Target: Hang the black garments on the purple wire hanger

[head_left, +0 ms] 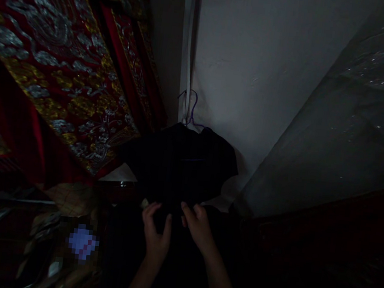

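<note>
A black short-sleeved shirt (190, 162) hangs on a thin purple hanger (193, 109) against the wall. At its lower front is my left hand (156, 232), its thumb and fingers apart with a gap between them. Close beside it, my right hand (198, 225) has its fingers curled in a pinch at the shirt's lower front. The dark cloth blends into the shadow, so its lower edge and the exact contact at my fingertips are hard to make out.
Red drapery (94, 59) with silver and gold embroidery hangs on the left. A pale strip (188, 46) runs down the wall to the hanger. Clear plastic sheeting (361, 117) covers the right. Cluttered items, including a checked cloth (71, 197), lie at lower left.
</note>
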Demonstrator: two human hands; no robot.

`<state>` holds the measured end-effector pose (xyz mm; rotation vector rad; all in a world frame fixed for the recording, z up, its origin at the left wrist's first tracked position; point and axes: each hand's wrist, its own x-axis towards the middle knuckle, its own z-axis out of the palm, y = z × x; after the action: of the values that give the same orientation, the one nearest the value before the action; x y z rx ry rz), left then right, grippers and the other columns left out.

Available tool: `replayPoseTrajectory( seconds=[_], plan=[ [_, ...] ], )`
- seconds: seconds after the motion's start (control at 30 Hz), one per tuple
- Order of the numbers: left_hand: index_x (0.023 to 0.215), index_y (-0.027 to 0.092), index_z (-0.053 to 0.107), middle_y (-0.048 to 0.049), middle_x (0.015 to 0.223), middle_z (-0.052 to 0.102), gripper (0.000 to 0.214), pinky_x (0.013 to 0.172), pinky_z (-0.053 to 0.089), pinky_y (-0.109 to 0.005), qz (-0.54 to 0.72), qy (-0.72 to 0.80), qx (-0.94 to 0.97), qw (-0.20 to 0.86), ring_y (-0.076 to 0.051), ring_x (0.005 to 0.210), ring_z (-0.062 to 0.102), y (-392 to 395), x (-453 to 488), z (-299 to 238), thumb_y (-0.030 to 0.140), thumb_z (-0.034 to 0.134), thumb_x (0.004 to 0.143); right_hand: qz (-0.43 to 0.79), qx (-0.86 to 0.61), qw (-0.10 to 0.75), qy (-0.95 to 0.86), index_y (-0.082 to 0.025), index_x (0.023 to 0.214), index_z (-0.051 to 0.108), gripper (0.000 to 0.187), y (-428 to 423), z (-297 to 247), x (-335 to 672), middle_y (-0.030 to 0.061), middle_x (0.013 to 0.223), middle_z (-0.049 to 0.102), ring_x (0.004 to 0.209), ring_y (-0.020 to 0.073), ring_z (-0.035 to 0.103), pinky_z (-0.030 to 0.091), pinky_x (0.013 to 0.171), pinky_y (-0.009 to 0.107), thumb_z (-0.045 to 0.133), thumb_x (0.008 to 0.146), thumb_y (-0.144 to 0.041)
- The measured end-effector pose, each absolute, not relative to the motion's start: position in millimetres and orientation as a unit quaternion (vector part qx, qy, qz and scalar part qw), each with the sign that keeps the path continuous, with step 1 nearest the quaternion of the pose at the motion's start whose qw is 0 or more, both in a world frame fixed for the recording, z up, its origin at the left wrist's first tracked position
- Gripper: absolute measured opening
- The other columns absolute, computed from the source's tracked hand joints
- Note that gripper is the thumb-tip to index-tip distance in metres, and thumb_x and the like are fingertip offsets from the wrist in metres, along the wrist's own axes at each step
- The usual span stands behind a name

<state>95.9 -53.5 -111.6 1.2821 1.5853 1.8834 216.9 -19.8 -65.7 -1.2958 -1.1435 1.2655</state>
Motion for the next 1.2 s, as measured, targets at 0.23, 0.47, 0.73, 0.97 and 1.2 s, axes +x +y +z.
replayPoseTrajectory(
  seconds=[0.23, 0.47, 0.73, 0.97, 1.2],
  plan=[
    [0.095, 0.023, 0.064, -0.0089, 0.102, 0.064, 0.008, 0.098, 0.045, -0.04, 0.569, 0.539, 0.517, 0.344, -0.027, 0.103, 0.06, -40, 105, -114, 0.025, 0.058, 0.09, 0.524, -0.507, 0.472, -0.495, -0.023, 0.056, 0.043, 0.059, -23, -69, 219, -0.0032, 0.046, 0.046, 0.044, 0.0116, 0.045, 0.036, 0.048, 0.027, 0.063, 0.07, -0.077],
    [0.118, 0.023, 0.058, -0.0095, 0.12, 0.06, 0.04, 0.106, 0.04, -0.037, 0.599, 0.522, 0.519, 0.316, -0.026, 0.118, 0.055, -27, 108, -107, 0.013, 0.062, 0.079, 0.528, -0.524, 0.45, -0.494, -0.021, 0.055, 0.049, 0.049, -24, -75, 224, -0.0033, 0.045, 0.046, 0.043, 0.0101, 0.042, 0.032, 0.046, 0.025, 0.066, 0.072, -0.064],
    [0.089, 0.02, 0.061, -0.0061, 0.093, 0.062, 0.011, 0.081, 0.05, -0.032, 0.578, 0.478, 0.595, 0.287, -0.021, 0.087, 0.061, -27, 108, -103, 0.028, 0.054, 0.089, 0.591, -0.476, 0.43, -0.489, -0.019, 0.059, 0.051, 0.041, -28, -76, 230, -0.006, 0.045, 0.042, 0.041, 0.007, 0.035, 0.026, 0.043, 0.023, 0.067, 0.072, -0.055],
    [0.119, 0.02, 0.06, -0.0098, 0.116, 0.067, 0.039, 0.093, 0.051, -0.033, 0.59, 0.468, 0.522, 0.401, -0.023, 0.111, 0.063, -36, 110, -106, 0.045, 0.059, 0.089, 0.614, -0.464, 0.429, -0.473, -0.02, 0.062, 0.052, 0.038, -29, -81, 236, -0.0053, 0.044, 0.047, 0.04, 0.0078, 0.039, 0.029, 0.045, 0.023, 0.066, 0.07, -0.053],
    [0.09, 0.019, 0.061, -0.0021, 0.084, 0.063, 0.02, 0.077, 0.049, -0.027, 0.587, 0.486, 0.564, 0.317, -0.017, 0.082, 0.061, -33, 107, -85, 0.037, 0.054, 0.094, 0.6, -0.482, 0.499, -0.398, -0.02, 0.058, 0.048, 0.049, -27, -63, 245, -0.0044, 0.042, 0.047, 0.041, 0.0088, 0.043, 0.034, 0.048, 0.024, 0.072, 0.07, -0.061]
  ],
)
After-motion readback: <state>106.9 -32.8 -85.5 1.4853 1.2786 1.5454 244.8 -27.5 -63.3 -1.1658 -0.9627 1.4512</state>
